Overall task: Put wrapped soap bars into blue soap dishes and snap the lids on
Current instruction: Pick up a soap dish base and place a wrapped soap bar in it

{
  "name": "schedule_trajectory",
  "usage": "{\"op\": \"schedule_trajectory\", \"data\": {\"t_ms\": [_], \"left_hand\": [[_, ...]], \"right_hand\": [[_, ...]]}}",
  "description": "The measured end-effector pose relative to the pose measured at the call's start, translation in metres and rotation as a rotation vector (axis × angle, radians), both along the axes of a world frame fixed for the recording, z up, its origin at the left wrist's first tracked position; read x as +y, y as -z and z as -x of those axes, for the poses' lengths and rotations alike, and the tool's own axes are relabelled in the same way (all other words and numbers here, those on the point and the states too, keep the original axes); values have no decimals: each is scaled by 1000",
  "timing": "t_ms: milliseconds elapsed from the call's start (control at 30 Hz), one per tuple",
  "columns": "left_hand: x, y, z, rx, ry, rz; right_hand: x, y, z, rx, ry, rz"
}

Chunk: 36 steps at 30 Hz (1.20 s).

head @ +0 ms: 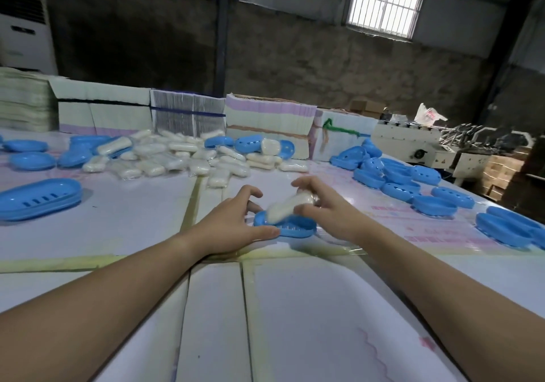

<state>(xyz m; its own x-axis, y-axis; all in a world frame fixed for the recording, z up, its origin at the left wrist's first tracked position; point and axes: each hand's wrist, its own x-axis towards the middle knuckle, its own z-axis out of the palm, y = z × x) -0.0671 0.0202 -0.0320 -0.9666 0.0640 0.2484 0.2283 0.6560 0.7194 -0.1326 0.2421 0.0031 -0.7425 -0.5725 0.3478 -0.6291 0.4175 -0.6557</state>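
A blue soap dish [298,229] with drain slots lies on the table in the middle. My left hand [233,222] rests at its left end, thumb along the near rim and fingers curled over the far side. My right hand [324,204] grips a white wrapped soap bar [287,206], tilted, with its lower end over the dish's left part. The bar looks blurred. A heap of wrapped soap bars [177,157] lies farther back.
Blue dishes and lids lie scattered at the right [413,181] and stacked at the left [38,200]. Bundles of flat cartons [188,116] line the far table edge. A machine [418,148] stands at the back right. The table [295,322] is covered with taped white sheets.
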Motion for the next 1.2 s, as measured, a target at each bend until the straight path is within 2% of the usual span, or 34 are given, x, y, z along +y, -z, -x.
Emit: {"op": "schedule_trajectory", "data": {"t_ms": [167,267,467,633,1000,1200], "left_hand": [[0,0,2,23,-31,1],[-1,2,3,51,-37,41],[-2,4,5,68,-58,68],[-3,4,6,63,-54,81],[-4,4,7,64,-57,64],[-2,3,5,67,-63,87]], "right_hand": [[-7,9,-3,80,-44,-144],[-4,15,-3,23,-86,-181],[27,0,8,-177,-71,70],[38,6,16,-109,-37,-46],[25,5,11,-65,8,-65],[33,1,9,-111,-81,-144]]}}
